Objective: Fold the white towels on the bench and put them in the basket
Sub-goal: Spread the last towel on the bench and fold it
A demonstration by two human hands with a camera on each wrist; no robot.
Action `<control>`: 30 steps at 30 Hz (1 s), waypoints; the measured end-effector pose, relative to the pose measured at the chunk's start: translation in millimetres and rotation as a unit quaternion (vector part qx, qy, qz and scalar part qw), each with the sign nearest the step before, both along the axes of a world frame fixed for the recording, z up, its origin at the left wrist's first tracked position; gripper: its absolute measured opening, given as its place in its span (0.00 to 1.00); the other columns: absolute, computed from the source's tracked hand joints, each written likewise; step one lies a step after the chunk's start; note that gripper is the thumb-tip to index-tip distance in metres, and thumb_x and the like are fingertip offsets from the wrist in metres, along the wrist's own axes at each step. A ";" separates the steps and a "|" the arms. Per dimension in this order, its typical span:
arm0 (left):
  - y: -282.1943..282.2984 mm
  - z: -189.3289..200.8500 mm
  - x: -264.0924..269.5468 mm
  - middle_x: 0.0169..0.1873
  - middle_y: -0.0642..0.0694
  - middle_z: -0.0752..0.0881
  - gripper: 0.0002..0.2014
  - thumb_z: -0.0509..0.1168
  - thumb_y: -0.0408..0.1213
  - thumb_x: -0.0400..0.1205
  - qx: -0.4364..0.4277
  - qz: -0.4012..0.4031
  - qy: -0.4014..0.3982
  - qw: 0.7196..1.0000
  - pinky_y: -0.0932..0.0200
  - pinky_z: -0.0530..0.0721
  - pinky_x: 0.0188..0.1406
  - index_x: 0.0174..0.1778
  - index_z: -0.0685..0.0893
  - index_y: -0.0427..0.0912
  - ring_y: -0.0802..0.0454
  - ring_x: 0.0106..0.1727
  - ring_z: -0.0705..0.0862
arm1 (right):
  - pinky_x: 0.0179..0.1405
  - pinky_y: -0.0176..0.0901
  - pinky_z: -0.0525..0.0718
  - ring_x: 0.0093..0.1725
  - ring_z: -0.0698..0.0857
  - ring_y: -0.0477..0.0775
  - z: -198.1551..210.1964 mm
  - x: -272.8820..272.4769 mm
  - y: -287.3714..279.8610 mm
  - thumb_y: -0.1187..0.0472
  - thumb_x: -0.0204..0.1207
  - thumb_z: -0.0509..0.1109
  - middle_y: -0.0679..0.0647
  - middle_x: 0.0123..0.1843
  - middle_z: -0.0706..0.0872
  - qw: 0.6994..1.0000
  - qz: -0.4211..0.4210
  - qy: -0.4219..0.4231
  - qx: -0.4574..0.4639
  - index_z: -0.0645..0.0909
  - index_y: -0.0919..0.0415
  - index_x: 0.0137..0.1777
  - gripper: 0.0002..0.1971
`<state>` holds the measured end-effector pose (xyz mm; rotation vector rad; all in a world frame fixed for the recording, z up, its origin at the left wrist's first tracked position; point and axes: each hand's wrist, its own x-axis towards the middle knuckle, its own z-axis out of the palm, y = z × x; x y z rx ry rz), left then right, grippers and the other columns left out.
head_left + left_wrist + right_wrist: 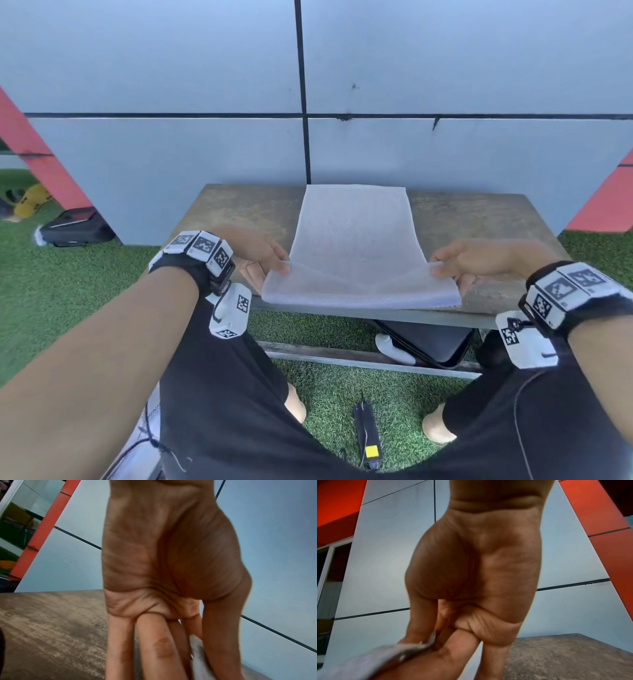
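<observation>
A white towel [356,240] lies lengthwise across the brown bench [239,209], its near end lifted off the surface. My left hand [270,263] pinches the towel's near left corner between thumb and fingers. My right hand [445,265] pinches the near right corner the same way. In the left wrist view a sliver of the towel [197,655] shows between the thumb and fingers of the left hand [193,649]. The right wrist view shows the towel [388,654] edge nipped by the right hand [429,641]. No basket is in view.
A grey panelled wall [445,144] stands right behind the bench. Green turf [68,291] surrounds it. A black case [77,228] lies on the turf at left, another dark case [431,339] under the bench, and a small black device [368,431] by my feet.
</observation>
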<state>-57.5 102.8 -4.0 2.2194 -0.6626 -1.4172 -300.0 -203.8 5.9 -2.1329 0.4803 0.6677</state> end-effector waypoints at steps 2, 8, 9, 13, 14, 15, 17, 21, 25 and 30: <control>-3.7 1.2 -2.6 0.52 0.31 0.90 0.04 0.67 0.31 0.85 0.020 -0.011 0.016 1.000 0.45 0.91 0.53 0.52 0.86 0.38 0.39 0.47 0.89 | 0.42 0.34 0.85 0.45 0.93 0.51 -0.3 0.6 4.6 0.59 0.87 0.63 0.55 0.52 0.93 0.998 0.020 0.051 0.029 0.84 0.62 0.62 0.12; -15.6 -4.3 10.0 0.47 0.42 0.92 0.05 0.68 0.36 0.86 -0.026 0.009 -0.048 0.998 0.56 0.91 0.49 0.54 0.87 0.41 0.46 0.44 0.92 | 0.50 0.45 0.90 0.46 0.93 0.56 -12.3 15.1 -6.7 0.61 0.87 0.64 0.57 0.53 0.93 0.999 -0.040 -0.028 -0.019 0.84 0.63 0.58 0.09; -18.5 -5.3 16.4 0.46 0.46 0.93 0.04 0.67 0.37 0.86 -0.043 0.006 -0.087 0.995 0.58 0.91 0.49 0.52 0.88 0.44 0.48 0.45 0.93 | 0.53 0.49 0.90 0.46 0.93 0.57 -14.8 19.8 -11.4 0.61 0.87 0.64 0.58 0.53 0.92 0.995 -0.064 -0.065 -0.034 0.84 0.63 0.57 0.08; -36.8 -6.9 37.8 0.46 0.48 0.91 0.04 0.69 0.37 0.85 -0.120 0.060 -0.234 0.963 0.57 0.88 0.50 0.49 0.90 0.44 0.51 0.47 0.89 | 0.36 0.38 0.90 0.40 0.90 0.55 -20.4 45.8 -30.5 0.65 0.86 0.64 0.67 0.53 0.90 0.963 -0.167 -0.200 -0.065 0.82 0.71 0.54 0.09; -42.2 -7.1 43.9 0.44 0.49 0.90 0.02 0.71 0.37 0.83 -0.141 0.088 -0.253 0.953 0.59 0.87 0.46 0.46 0.89 0.45 0.53 0.44 0.88 | 0.31 0.34 0.88 0.38 0.88 0.55 -21.0 53.8 -36.0 0.66 0.86 0.64 0.69 0.53 0.89 0.956 -0.185 -0.218 -0.070 0.81 0.74 0.54 0.09; -48.1 -9.1 51.7 0.41 0.50 0.90 0.03 0.73 0.36 0.82 -0.163 0.113 -0.259 0.945 0.60 0.86 0.43 0.42 0.88 0.47 0.53 0.40 0.87 | 0.30 0.35 0.88 0.38 0.88 0.56 -22.6 63.1 -42.7 0.67 0.85 0.65 0.71 0.53 0.89 0.950 -0.194 -0.232 -0.077 0.80 0.76 0.55 0.09; -60.2 -12.8 69.7 0.35 0.50 0.90 0.08 0.77 0.34 0.77 -0.194 0.155 -0.265 0.932 0.56 0.86 0.42 0.36 0.88 0.51 0.52 0.35 0.87 | 0.41 0.52 0.92 0.42 0.90 0.65 -27.7 84.3 -58.8 0.67 0.84 0.66 0.72 0.52 0.89 0.943 -0.200 -0.248 -0.095 0.80 0.74 0.53 0.08; -89.4 -21.8 104.2 0.34 0.48 0.90 0.08 0.80 0.34 0.74 -0.207 0.200 -0.295 0.911 0.60 0.85 0.35 0.35 0.88 0.49 0.50 0.35 0.89 | 0.46 0.66 0.90 0.43 0.91 0.69 -36.5 126.6 -88.7 0.65 0.82 0.69 0.68 0.47 0.90 0.928 -0.220 -0.267 -0.136 0.80 0.62 0.45 0.04; -118.1 -35.2 133.9 0.36 0.44 0.91 0.05 0.80 0.35 0.74 -0.208 0.222 -0.327 0.895 0.58 0.90 0.39 0.40 0.90 0.43 0.49 0.37 0.90 | 0.49 0.62 0.90 0.40 0.90 0.61 -49.9 161.4 -116.2 0.61 0.80 0.71 0.60 0.40 0.90 0.919 -0.225 -0.259 -0.192 0.82 0.60 0.42 0.06; -144.5 -51.9 167.4 0.35 0.43 0.91 0.04 0.79 0.33 0.73 -0.204 0.204 -0.333 0.898 0.48 0.92 0.47 0.41 0.91 0.40 0.44 0.39 0.91 | 0.49 0.52 0.85 0.45 0.87 0.63 -70.1 195.7 -142.1 0.60 0.78 0.72 0.59 0.39 0.89 0.909 -0.244 -0.256 -0.221 0.84 0.61 0.42 0.05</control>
